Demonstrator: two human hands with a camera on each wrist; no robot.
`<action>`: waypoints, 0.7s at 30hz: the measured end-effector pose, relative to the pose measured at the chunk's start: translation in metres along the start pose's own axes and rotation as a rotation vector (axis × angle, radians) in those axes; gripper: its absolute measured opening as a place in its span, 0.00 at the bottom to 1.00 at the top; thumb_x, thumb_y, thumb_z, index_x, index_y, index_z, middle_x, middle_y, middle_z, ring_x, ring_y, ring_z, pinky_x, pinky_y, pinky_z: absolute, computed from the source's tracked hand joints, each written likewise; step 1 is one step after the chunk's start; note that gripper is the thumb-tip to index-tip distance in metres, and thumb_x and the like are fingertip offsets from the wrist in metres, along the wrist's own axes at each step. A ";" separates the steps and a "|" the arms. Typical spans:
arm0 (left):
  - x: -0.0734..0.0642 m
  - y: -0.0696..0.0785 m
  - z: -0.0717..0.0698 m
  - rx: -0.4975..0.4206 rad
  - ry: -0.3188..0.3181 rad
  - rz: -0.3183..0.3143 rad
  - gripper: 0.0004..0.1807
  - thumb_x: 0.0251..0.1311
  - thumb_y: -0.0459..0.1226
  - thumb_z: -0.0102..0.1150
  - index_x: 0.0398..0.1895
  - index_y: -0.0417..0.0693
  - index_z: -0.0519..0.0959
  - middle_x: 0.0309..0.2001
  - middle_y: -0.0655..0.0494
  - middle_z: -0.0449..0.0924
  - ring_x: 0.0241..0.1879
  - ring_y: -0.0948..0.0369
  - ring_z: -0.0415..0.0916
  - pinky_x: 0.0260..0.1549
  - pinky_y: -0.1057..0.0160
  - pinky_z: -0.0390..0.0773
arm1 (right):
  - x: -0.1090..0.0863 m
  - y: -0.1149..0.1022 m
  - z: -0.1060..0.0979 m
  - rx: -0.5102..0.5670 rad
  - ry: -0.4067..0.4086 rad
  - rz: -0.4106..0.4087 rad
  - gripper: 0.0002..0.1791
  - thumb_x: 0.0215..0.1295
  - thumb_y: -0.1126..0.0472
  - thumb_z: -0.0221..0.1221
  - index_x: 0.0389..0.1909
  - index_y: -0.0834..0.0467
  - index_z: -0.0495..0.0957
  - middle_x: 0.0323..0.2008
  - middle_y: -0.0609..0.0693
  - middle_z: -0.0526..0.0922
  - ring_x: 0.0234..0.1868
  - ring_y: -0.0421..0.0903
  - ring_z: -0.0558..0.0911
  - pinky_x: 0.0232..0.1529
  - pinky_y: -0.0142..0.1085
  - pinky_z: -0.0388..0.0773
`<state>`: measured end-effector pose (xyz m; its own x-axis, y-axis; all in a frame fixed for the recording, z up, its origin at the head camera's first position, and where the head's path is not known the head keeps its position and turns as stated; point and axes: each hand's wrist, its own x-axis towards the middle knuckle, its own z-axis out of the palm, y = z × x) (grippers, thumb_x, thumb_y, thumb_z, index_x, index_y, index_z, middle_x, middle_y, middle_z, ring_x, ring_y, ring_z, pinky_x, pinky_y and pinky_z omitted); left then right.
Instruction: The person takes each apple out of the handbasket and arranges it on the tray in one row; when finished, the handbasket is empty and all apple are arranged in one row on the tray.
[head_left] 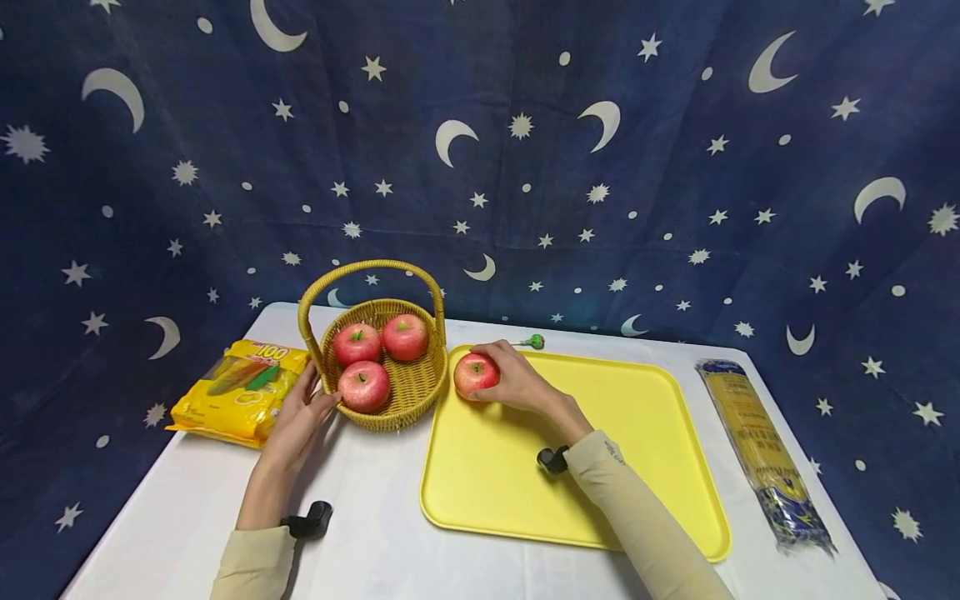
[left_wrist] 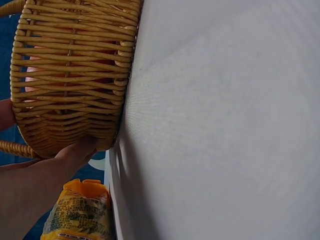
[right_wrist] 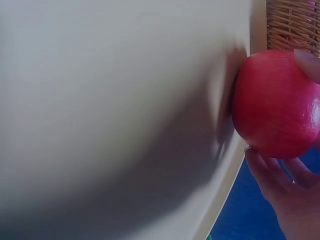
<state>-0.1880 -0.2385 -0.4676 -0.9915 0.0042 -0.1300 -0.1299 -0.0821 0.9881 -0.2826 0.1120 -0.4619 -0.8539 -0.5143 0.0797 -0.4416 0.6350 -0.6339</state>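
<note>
A wicker basket [head_left: 408, 408] with an arched handle stands left of centre, and three red apples [head_left: 363, 387] lie in it. My left hand [head_left: 296, 421] grips the basket's left side, its thumb at the rim. In the left wrist view, fingers press against the woven wall [left_wrist: 75, 75] low down. With my right hand [head_left: 517, 383] I hold another red apple [head_left: 476, 376] by its sides, over the back left corner of the yellow tray [head_left: 570, 492]. Seen from the right wrist, this apple [right_wrist: 275, 105] sits between thumb and fingers, close to the tray's surface.
A yellow snack bag [head_left: 240, 392] lies left of the basket, beside my left hand. Behind the tray is a small green-wrapped lollipop [head_left: 534, 341]. A long pack of spaghetti [head_left: 757, 433] lies along the right. A dark star-patterned cloth [head_left: 525, 217] hangs behind the white table [head_left: 360, 517].
</note>
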 end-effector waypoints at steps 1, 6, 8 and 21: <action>0.000 0.000 0.000 -0.001 0.002 -0.003 0.46 0.76 0.29 0.45 0.83 0.49 0.27 0.85 0.50 0.27 0.82 0.47 0.41 0.78 0.52 0.51 | 0.000 -0.001 0.000 0.001 -0.003 -0.003 0.42 0.52 0.54 0.76 0.69 0.56 0.73 0.59 0.56 0.74 0.57 0.52 0.76 0.62 0.48 0.80; 0.000 0.000 0.001 -0.005 0.010 -0.014 0.46 0.76 0.29 0.45 0.83 0.49 0.27 0.85 0.51 0.27 0.82 0.47 0.41 0.78 0.49 0.50 | -0.003 -0.003 -0.001 -0.007 -0.013 -0.004 0.44 0.50 0.53 0.78 0.70 0.57 0.72 0.57 0.56 0.74 0.56 0.53 0.77 0.62 0.48 0.80; 0.000 0.000 0.000 -0.005 0.012 -0.020 0.46 0.76 0.29 0.45 0.83 0.50 0.27 0.85 0.51 0.27 0.82 0.47 0.41 0.78 0.49 0.50 | -0.003 -0.005 -0.002 -0.019 -0.012 0.003 0.45 0.50 0.53 0.78 0.70 0.56 0.71 0.58 0.56 0.74 0.57 0.53 0.77 0.63 0.48 0.79; 0.001 0.000 0.000 -0.047 0.017 -0.016 0.47 0.75 0.29 0.47 0.84 0.51 0.30 0.85 0.50 0.29 0.82 0.47 0.42 0.79 0.47 0.50 | 0.006 -0.045 -0.003 0.038 0.081 -0.168 0.34 0.56 0.53 0.75 0.63 0.58 0.78 0.60 0.56 0.78 0.60 0.59 0.79 0.63 0.51 0.79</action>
<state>-0.1891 -0.2387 -0.4678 -0.9890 -0.0114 -0.1475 -0.1448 -0.1292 0.9810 -0.2685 0.0827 -0.4305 -0.7889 -0.5623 0.2478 -0.5707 0.5212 -0.6346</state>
